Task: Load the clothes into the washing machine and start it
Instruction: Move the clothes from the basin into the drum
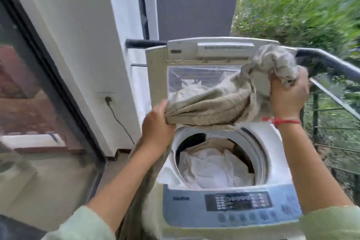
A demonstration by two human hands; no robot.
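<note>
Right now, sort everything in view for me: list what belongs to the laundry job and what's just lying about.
In the job: left hand and right hand, both gripping the beige knitted garment; washing machine with raised lid; white laundry already inside; control panel.

Just around: metal railing; glass door; bushes.
</note>
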